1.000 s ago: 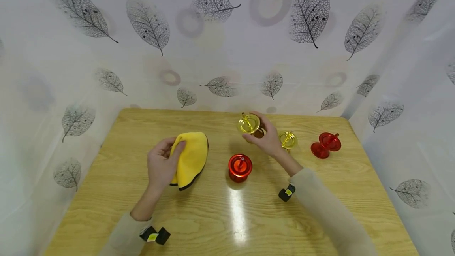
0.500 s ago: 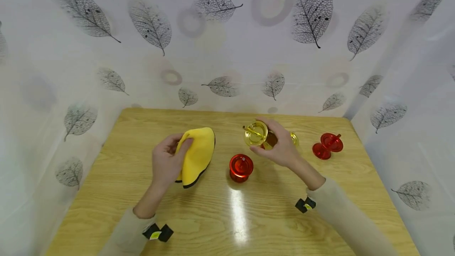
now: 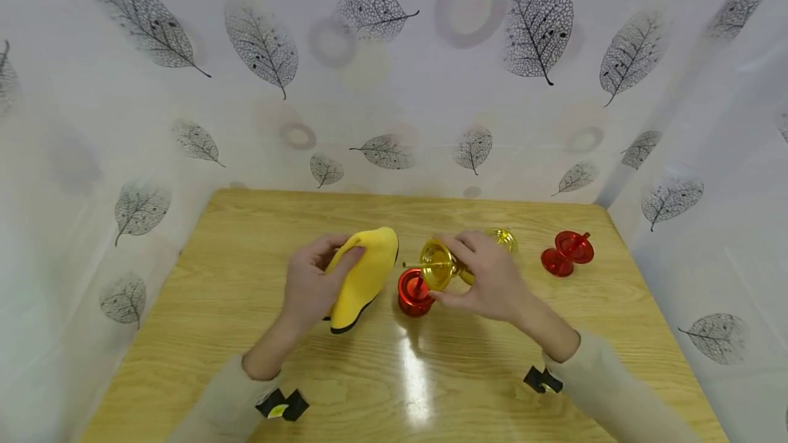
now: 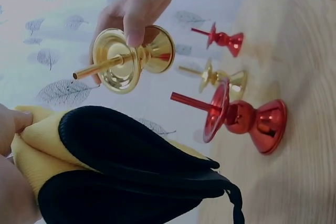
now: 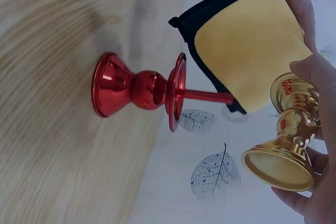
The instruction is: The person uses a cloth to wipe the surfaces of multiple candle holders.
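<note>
My left hand (image 3: 317, 282) pinches a folded yellow cloth (image 3: 367, 272) with black edging, thumb on its near face. In my right hand (image 3: 492, 279) is a shiny gold candle holder (image 3: 438, 264), gripped between thumb and fingers. It is tilted over, its spike pointing left toward the cloth and its hollow base (image 5: 278, 169) showing in the right wrist view. Below it a red candle holder (image 3: 414, 296) stands upright on the table, partly covered by the gold one in the head view. The cloth and the gold holder are close but apart.
A second gold candle holder (image 3: 506, 239) stands behind my right hand, partly hidden by it. Farther right is another red candle holder (image 3: 568, 253). The wooden table (image 3: 246, 224) ends at a leaf-patterned curtain (image 3: 394, 87).
My right hand has brought the gold candle holder nearer and tipped its spike to the left. My left hand has carried the cloth rightward toward it. The red holders have stayed put.
</note>
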`<state>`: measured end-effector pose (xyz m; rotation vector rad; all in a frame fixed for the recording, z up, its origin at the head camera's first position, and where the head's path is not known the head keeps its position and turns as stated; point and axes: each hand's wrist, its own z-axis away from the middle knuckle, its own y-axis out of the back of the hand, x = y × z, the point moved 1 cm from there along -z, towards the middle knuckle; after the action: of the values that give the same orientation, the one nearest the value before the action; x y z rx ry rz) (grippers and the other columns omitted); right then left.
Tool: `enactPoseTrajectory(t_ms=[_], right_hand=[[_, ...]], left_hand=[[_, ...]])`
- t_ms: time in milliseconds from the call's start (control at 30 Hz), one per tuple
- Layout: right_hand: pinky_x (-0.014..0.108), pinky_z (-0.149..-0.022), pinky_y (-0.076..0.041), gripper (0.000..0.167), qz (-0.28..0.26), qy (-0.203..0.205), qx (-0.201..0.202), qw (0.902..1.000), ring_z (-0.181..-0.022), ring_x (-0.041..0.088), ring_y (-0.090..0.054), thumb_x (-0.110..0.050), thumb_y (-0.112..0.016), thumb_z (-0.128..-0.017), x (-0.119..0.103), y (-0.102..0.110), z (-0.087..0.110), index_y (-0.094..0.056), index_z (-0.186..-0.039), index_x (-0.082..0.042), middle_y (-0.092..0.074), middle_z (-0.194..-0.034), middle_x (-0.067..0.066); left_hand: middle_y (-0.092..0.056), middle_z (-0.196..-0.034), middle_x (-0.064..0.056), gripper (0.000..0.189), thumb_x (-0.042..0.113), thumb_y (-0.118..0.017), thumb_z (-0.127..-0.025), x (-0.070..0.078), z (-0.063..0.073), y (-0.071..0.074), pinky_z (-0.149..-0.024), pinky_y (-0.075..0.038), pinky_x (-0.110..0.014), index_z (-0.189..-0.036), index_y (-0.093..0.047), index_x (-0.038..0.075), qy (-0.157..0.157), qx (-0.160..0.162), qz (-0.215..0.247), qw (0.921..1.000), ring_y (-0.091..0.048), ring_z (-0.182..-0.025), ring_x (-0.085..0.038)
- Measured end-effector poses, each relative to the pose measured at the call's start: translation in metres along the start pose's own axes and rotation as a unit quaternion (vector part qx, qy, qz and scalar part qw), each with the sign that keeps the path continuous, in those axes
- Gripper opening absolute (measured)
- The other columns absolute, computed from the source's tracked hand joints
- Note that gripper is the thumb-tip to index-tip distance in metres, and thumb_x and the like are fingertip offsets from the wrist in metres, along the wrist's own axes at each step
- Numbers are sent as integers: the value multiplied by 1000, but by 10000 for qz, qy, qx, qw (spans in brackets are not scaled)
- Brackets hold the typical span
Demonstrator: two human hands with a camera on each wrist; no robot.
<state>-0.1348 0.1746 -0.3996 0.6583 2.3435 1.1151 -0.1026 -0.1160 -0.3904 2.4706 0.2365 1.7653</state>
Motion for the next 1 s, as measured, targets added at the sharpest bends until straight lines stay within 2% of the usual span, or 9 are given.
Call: enactPoseTrajectory(t_ms=[100, 267, 433, 600, 700, 1000], right_hand=[[33, -69, -52, 91, 265, 328, -8, 9991, -85, 18, -59, -46, -96, -62, -7, -3, 2, -65, -139, -10, -69, -101, 7], [35, -76, -54, 87, 385, 536, -215, 9976, -89, 19, -60, -49, -95, -65, -17, -9, 4, -65, -138, -13, -69, -102, 3], [38, -82, -57, 90, 443, 809, -139, 9956, -90, 19, -61, -49, -97, -63, -25, -13, 4, -65, -138, -11, -69, -102, 3], [36, -81, -54, 94, 402, 1020, 10, 9940, -90, 19, -58, -45, -102, -59, -29, -15, 4, -65, -139, -11, -67, -100, 4], [35, -79, -52, 95, 400, 1048, 76, 9937, -89, 19, -56, -44, -103, -58, -30, -15, 5, -66, -140, -11, -66, -100, 4], [35, -76, -53, 95, 508, 1189, 251, 9913, -86, 20, -57, -41, -105, -52, -30, -14, 4, -69, -135, -11, -66, -97, 5]], left_hand=[[-80, -98, -21, 12, 4, -77, -95, 1, 3, -5, -59, -65, -29, -106, -77, -1, -181, -325, 17, 9993, -76, -73, -5], [-81, -98, -17, 11, 2, -77, -94, 2, 8, -15, -60, -65, -28, -106, -78, 0, -726, -795, -213, 9940, -78, -74, -13], [-82, -96, -11, 9, 6, -79, -94, 3, 15, -24, -63, -63, -24, -103, -79, 3, -1171, -1113, -640, 9848, -73, -75, -9], [-82, -99, -6, 14, 9, -83, -90, 4, 21, -31, -70, -64, -24, -104, -79, 6, -1684, -1274, -1341, 9682, -75, -81, -11], [-82, -103, -5, 19, 9, -84, -89, 5, 23, -34, -80, -66, -27, -107, -80, 6, -1897, -1387, -1689, 9572, -78, -92, -16], [-80, -110, -4, 21, 9, -83, -90, 8, 26, -39, -85, -66, -25, -111, -80, 7, -2414, -1767, -2488, 9212, -78, -99, -17]])
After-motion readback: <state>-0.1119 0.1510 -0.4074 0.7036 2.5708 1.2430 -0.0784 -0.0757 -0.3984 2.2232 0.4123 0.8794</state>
